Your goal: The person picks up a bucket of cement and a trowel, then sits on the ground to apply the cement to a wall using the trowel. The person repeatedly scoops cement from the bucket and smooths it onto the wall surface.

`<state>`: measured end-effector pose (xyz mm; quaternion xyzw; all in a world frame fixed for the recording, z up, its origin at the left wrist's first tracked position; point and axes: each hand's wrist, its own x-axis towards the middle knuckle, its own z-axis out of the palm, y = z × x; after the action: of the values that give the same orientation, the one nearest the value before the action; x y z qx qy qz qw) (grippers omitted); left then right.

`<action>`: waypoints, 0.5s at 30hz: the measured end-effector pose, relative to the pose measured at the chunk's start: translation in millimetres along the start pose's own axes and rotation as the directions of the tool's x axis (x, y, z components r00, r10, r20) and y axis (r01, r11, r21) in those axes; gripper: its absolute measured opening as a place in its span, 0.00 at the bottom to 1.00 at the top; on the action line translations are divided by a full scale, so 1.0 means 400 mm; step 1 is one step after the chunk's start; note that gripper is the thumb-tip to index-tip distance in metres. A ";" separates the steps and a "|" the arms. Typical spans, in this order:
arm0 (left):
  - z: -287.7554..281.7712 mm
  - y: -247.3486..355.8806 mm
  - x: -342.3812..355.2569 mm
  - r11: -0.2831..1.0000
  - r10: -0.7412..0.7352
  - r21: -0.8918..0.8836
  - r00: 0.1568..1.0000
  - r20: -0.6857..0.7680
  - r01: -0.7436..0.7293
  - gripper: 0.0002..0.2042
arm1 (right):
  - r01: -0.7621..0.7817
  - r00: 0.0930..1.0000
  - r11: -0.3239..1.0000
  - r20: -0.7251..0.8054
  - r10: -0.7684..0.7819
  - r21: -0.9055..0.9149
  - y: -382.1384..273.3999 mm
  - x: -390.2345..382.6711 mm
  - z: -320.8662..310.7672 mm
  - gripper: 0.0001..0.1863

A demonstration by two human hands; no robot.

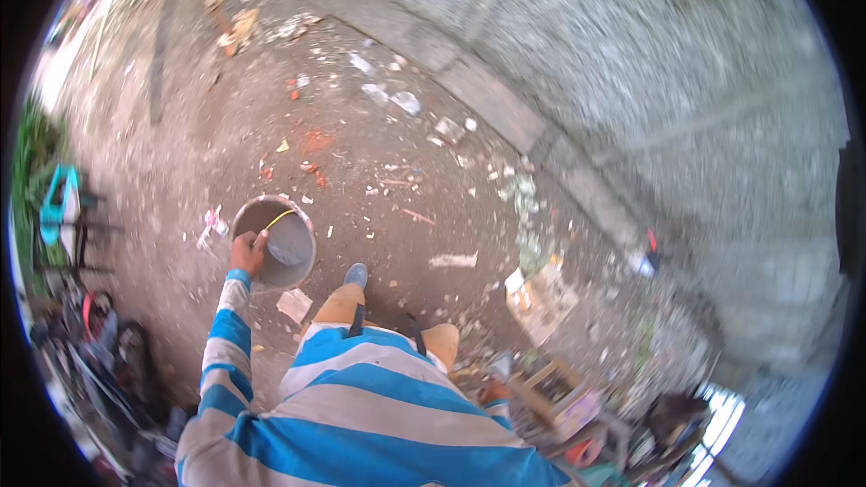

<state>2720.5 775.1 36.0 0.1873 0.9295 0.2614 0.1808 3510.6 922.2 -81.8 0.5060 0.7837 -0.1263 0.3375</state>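
One bucket (255, 216) is in my left grip (247, 254), its yellow handle (282, 216) pinched between thumb and curled fingers at the side of the mouth nearest my sleeve. From that grip the bucket lies mostly to the right and a little forward: my hand sits over the left part of the rim, with the wide opening just beyond my thumb. My left hand is clearly the nearer one; the right hand (492, 392) is well apart, low by my right side, close to a wooden frame (550, 392). I cannot tell whether its fingers are spread or pressed together, or whether they touch anything.

The bucket's mouth points up toward me, so its long axis, from base to rim, runs roughly upright, perhaps slightly tilted. The handle slants forward and to the right from my thumb, across the opening toward the far rim. Grey stuff (290, 243) shows inside. The bucket is in front of me and to my left, just beside my shoe (357, 276), above the dirt ground (361, 216) or resting on it; its base is hidden, so I cannot say which.
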 end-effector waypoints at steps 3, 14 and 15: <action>-0.029 0.033 0.110 0.991 -0.125 0.034 0.991 -0.049 0.126 0.24 | -0.305 0.952 0.928 0.051 0.301 0.214 -0.109 0.174 -0.233 0.31; -0.340 -0.052 0.724 0.891 -0.398 0.084 0.857 -0.328 0.446 0.24 | -0.354 0.884 0.290 0.217 0.415 0.889 -0.561 0.886 -0.703 0.18; -0.286 -0.066 0.804 0.904 -0.405 0.024 0.873 -0.273 0.427 0.24 | -0.253 0.903 0.431 0.052 0.426 0.866 -0.472 0.993 -0.721 0.15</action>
<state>2386.1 848.7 36.0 -0.0458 0.9736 0.1998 0.1004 3125.9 1272.9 -156.4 0.7614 0.5246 -0.3806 -0.0090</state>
